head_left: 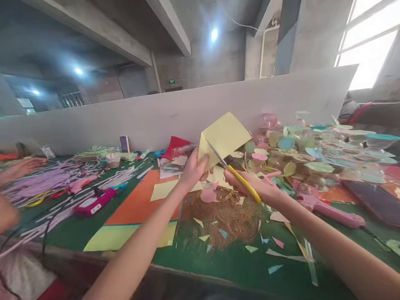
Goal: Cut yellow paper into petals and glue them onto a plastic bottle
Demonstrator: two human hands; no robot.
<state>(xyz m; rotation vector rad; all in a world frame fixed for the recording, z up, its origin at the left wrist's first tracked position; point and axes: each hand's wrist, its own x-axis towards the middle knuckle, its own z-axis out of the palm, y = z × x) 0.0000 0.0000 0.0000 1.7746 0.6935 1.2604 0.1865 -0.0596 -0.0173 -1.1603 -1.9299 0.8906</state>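
A pale yellow sheet of paper [227, 133], folded or bent at its left edge, is held up above the table by my left hand [193, 169], whose fingers pinch its lower left corner. Yellow-handled scissors [243, 183] are gripped in my right hand [249, 185], their blades pointing up and left across the sheet's lower left part. Whether the blades are cutting the paper cannot be made out. Beneath both hands, a brown patch [229, 219] on the green table [205, 267] bears paper scraps and a small pink round piece [208, 194].
Orange sheets [132, 201] lie left of centre, beside a magenta box [95, 202]. Many paper-topped clear cups [319, 153] crowd the right, near a pink glue gun [331, 208]. A phone [124, 144] leans at the back divider. Another person's hand [28, 165] is at far left.
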